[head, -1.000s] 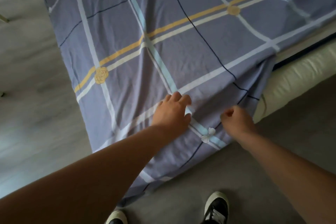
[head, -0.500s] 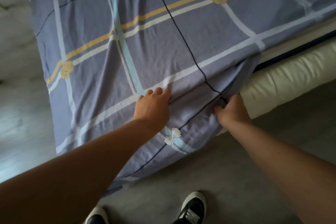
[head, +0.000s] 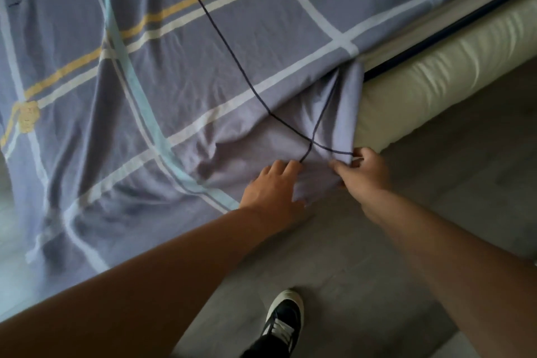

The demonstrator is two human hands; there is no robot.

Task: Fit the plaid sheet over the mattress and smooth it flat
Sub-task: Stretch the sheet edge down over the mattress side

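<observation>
Grey-blue plaid cotton sheet point(head: 203, 73) covers the bed top. Its loose corner hangs at the fingertips. Right hand point(head: 364, 174) pinches the corner hem, fingers curled. Left hand point(head: 270, 186) lies just left of it, fingers nearly straight on the cloth. Uncovered pale mattress side point(head: 453, 13) runs up-right from the right fingers, the nearer hand. No legible writing.

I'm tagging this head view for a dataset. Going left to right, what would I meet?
yellow rosette at the left edge of the plaid sheet → light blue stripe → left hand → right hand, pinching the sheet's edge → cream padded bed side
</observation>
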